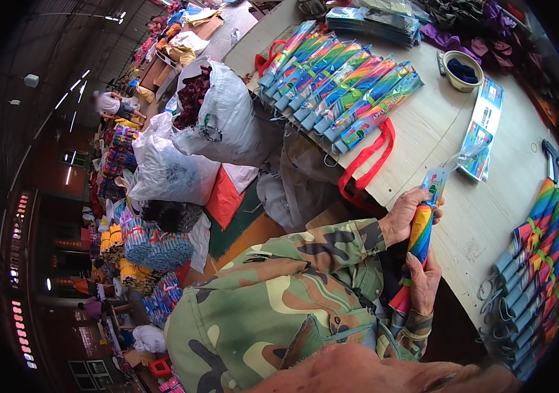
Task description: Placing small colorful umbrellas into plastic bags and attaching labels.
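Note:
A folded rainbow umbrella [421, 229] is between my two hands at the table's edge. My left hand [402, 215] is closed around its upper end, where a clear printed plastic sleeve [434, 182] covers the tip. Lower down, my right hand [425, 283] grips the umbrella near its green tie band, thumb along the fabric. Its lower end is partly hidden by my jacket sleeve. Beyond my hands lies a stack of flat printed sleeves [478, 145]. Several sleeved rainbow umbrellas [345, 85] rest in a row with grey handles over the edge, by a red strap [384, 141].
Unsleeved rainbow umbrellas [533, 275] lie at the right edge of the table [453, 226]. A bowl [463, 71] with dark cloth stands at the back, near more sleeves [374, 25]. Large white sacks [227, 121] and umbrella bundles [155, 245] crowd the left. Another person [112, 105] is far off.

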The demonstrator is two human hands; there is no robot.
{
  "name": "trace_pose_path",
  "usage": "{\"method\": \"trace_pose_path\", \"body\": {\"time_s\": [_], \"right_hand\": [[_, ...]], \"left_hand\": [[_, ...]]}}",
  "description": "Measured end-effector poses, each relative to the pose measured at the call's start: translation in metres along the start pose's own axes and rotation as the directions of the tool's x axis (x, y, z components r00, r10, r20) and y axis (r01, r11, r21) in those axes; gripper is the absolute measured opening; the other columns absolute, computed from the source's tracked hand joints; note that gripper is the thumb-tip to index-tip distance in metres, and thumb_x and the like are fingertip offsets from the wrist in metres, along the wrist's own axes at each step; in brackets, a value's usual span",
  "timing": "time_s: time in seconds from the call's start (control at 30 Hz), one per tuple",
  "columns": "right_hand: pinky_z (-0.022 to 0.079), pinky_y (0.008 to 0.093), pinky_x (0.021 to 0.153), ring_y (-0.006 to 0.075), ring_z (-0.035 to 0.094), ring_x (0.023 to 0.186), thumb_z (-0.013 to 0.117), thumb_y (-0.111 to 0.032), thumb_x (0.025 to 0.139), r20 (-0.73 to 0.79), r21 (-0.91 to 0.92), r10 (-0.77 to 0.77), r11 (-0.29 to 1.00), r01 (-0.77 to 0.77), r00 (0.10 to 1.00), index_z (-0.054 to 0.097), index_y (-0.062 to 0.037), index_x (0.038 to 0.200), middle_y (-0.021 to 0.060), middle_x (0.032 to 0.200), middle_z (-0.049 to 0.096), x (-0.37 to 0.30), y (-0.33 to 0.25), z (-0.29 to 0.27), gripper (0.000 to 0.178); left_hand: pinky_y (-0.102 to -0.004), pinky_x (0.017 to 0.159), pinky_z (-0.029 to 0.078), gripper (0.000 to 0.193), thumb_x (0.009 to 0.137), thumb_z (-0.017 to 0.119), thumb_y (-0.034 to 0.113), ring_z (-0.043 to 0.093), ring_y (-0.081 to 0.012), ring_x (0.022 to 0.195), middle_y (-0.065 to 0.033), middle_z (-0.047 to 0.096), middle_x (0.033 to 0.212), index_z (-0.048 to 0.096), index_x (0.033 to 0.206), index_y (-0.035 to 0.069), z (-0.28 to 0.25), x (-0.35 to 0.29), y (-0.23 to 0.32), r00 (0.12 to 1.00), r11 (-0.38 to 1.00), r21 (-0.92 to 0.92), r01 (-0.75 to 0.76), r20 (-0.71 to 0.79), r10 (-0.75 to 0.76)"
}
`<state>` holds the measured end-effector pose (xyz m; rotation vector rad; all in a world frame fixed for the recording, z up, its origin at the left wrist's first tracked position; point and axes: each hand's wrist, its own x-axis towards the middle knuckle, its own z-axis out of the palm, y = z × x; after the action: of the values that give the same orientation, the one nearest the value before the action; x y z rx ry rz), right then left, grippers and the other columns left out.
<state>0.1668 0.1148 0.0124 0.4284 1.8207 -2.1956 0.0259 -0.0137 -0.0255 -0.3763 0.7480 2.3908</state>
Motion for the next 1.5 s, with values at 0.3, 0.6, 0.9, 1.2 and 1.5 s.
{"method": "trace_pose_path", "body": {"time_s": [0.3,0.6,0.9,1.2,1.5], "right_hand": [[0.049,0.0237,0.053,0.0062,0.058,0.069,0.076,-0.033,0.101,0.001,0.061,0.032,0.998,-0.032,0.999,0.065,-0.0013,0.14,-0.0024,0.086,0.062,-0.002,-0.005,0.002,0.051],[0.049,0.0241,0.048,0.0087,0.059,0.056,0.074,-0.03,0.102,0.037,0.184,0.038,0.982,-0.044,0.999,0.065,0.0006,0.128,0.0005,0.08,0.063,0.0,0.003,-0.005,0.041],[0.049,0.0254,0.047,0.0131,0.061,0.05,0.073,-0.031,0.101,0.116,0.308,0.032,0.949,-0.067,0.993,0.064,0.0013,0.12,0.0071,0.078,0.067,0.001,0.011,-0.017,0.039],[0.048,0.0249,0.047,0.0117,0.061,0.052,0.074,-0.032,0.101,0.08,0.267,0.024,0.963,-0.045,0.997,0.066,0.0012,0.118,0.0056,0.077,0.066,0.004,0.007,-0.008,0.038],[0.046,0.0236,0.046,0.009,0.058,0.051,0.073,-0.031,0.103,0.042,0.198,0.025,0.98,-0.033,0.999,0.065,-0.0005,0.117,0.0028,0.076,0.065,0.005,0.004,0.0,0.034]], "left_hand": [[-0.039,0.082,0.061,0.032,0.107,0.064,0.026,0.071,-0.02,0.085,-0.0114,0.07,0.106,0.059,0.127,0.002,-0.004,0.0,-0.005,1.0,1.0,-0.008,0.005,-0.003,-0.005],[-0.0395,0.079,0.062,0.055,0.108,0.065,0.054,0.071,-0.0174,0.084,-0.009,0.069,0.101,0.059,0.126,0.003,0.008,-0.012,-0.006,0.998,1.0,0.003,-0.008,0.066,0.007],[-0.0363,0.086,0.06,0.05,0.112,0.059,0.05,0.071,-0.0185,0.09,-0.0088,0.069,0.104,0.058,0.131,0.003,0.019,-0.022,-0.005,0.98,0.997,0.06,-0.047,0.194,0.034],[-0.0368,0.088,0.058,0.051,0.112,0.059,0.052,0.07,-0.0181,0.092,-0.0083,0.069,0.107,0.059,0.132,0.006,0.018,-0.025,-0.006,0.991,0.997,0.012,-0.072,0.116,0.07],[-0.0321,0.084,0.059,0.045,0.106,0.073,0.041,0.069,-0.0158,0.088,-0.0061,0.068,0.106,0.06,0.131,0.006,0.01,-0.02,-0.004,0.996,0.999,0.016,-0.047,0.076,0.046]]}}
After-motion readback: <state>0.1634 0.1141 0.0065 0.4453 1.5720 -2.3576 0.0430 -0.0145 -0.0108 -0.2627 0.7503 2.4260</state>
